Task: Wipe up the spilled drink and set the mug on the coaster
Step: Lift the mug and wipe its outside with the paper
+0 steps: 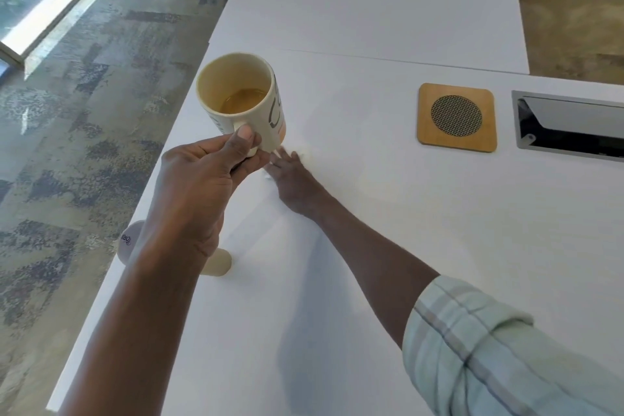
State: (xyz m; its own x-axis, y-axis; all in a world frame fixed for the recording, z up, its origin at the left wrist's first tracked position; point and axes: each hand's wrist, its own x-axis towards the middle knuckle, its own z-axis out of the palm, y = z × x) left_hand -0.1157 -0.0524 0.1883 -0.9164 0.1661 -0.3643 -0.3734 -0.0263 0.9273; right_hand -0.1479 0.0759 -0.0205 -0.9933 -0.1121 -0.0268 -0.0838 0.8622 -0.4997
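A: Start with the white table [388, 230]. What is on it?

B: To the right, a square wooden coaster [457, 117] with a round mesh inset, just beside a metal cable hatch [570, 127]. A small cream object [217, 263] of unclear kind sits near the left edge.

A: And the mug?

B: The cream mug [240, 99] is held above the table, well apart from the coaster, with tea-coloured liquid low inside. The left hand [206, 176] holds its handle, thumb pinched on top, fingers curled beneath.

A: The wiping?

B: The right hand [292, 181] presses a white tissue [304, 154] flat to the table under the mug, fingers extended; how far they spread, I cannot tell.

A: Procedure?

B: Keep the mug level and raised. Press down firmly and draw the tissue inward, since spill against white is hard to see. Wipe before setting the mug down.
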